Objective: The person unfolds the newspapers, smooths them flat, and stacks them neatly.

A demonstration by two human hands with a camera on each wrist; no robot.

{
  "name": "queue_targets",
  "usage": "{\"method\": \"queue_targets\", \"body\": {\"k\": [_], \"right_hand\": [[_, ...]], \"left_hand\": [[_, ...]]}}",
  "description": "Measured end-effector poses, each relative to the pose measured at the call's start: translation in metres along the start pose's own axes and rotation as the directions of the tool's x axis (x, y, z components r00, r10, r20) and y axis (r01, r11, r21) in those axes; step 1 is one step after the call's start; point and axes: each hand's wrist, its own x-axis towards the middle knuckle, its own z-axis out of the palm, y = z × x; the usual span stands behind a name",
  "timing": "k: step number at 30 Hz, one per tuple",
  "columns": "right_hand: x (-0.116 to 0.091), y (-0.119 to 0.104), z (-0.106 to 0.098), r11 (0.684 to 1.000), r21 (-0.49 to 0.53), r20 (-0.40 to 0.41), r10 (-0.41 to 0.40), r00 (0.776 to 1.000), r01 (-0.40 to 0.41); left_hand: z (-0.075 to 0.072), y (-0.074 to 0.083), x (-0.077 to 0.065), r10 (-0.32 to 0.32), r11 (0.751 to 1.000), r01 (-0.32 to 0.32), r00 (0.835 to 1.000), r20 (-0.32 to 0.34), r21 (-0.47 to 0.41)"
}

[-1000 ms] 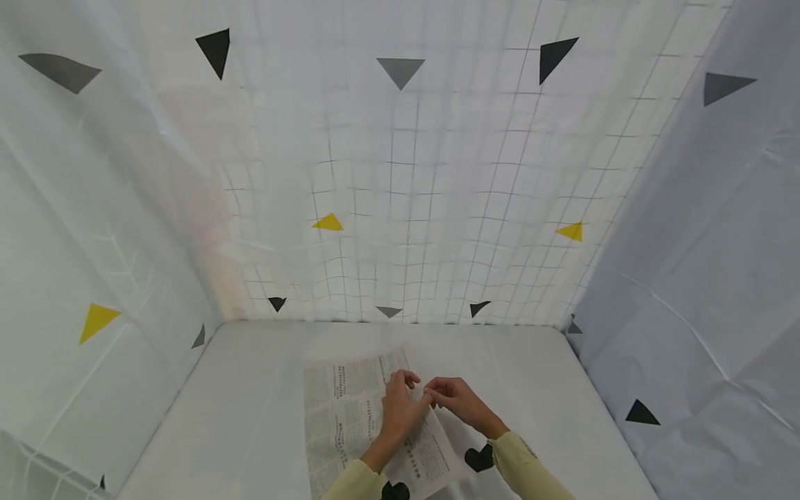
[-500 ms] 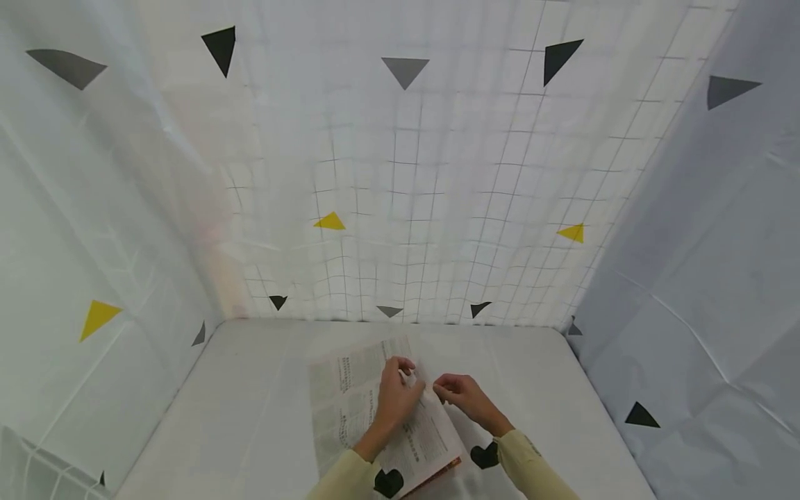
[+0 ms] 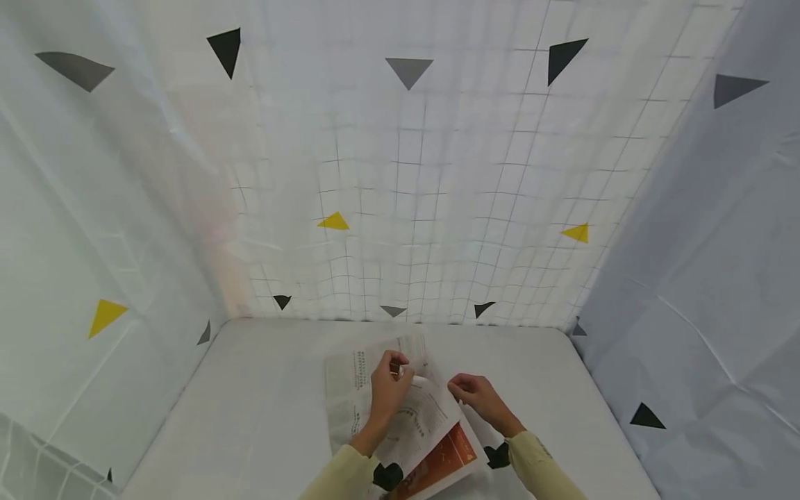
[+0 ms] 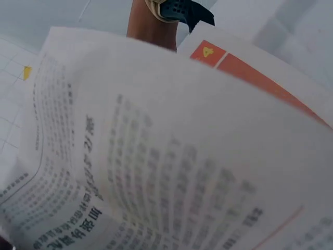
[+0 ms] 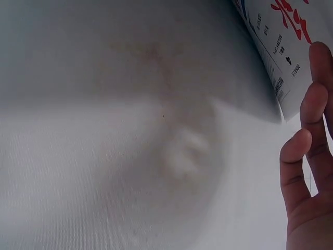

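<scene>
A newspaper (image 3: 344, 378) lies on the white table, its printed columns facing up. My left hand (image 3: 389, 392) pinches the edge of its top sheet (image 4: 171, 135), which curves up off the pages below. Under the lifted sheet, an orange-red printed page (image 3: 445, 455) shows, also in the left wrist view. My right hand (image 3: 484, 401), fingers bent, holds the right edge of the lower pages. In the right wrist view its fingers (image 5: 314, 104) lie against a page with red characters (image 5: 291, 21); the thumb is out of sight there.
White sheeting with a grid (image 3: 409, 229) rises behind the table (image 3: 262, 403). More sheeting closes both sides, marked with black, grey and yellow triangles. Each wrist bears a dark strapped device (image 3: 387, 476) over a pale yellow sleeve (image 3: 344, 476).
My left hand has drawn the top sheet leftward and up, apart from my right hand, uncovering the orange-red page. My right hand has shifted slightly right. The newspaper has slid a little right.
</scene>
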Motion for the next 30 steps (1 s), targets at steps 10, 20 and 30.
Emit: {"method": "queue_targets", "body": {"k": [10,20,30], "right_hand": [[-0.002,0.001,-0.017,1.000,-0.020,-0.047,-0.005,0.999,0.004],[-0.002,-0.003,-0.042,0.996,-0.018,-0.135,0.088,0.987,-0.091],[-0.006,0.010,-0.050,0.991,0.021,-0.170,0.133,0.976,-0.132]], "left_hand": [[-0.005,0.003,0.001,0.047,0.997,-0.050,0.997,-0.069,-0.052],[-0.023,0.010,0.011,-0.002,0.977,-0.025,0.992,-0.124,-0.211],[-0.031,0.006,0.018,-0.046,0.969,-0.001,0.982,-0.182,-0.246]]}}
